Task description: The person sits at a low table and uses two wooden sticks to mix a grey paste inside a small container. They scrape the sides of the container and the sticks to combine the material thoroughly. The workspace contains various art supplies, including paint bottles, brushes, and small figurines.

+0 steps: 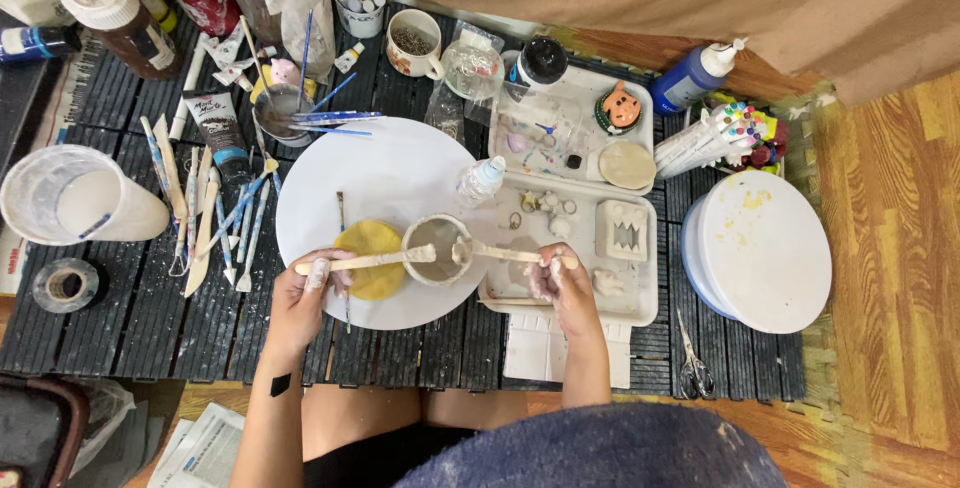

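Both hands are down over the big white round board (390, 163), forearms coming up from the lap with wrists bent inward toward each other. The left hand (308, 286) is closed around a wooden stick (365, 262), its clay-smeared tip resting on the rim of a small clay cup (438, 248). The right hand (555, 276) pinches a second wooden tool (500, 251), its end touching the cup's other side. The cup sits on the board's near edge, just beside a yellow sponge (372, 258). A white tray (640, 293) of small clay pieces lies right under the right hand.
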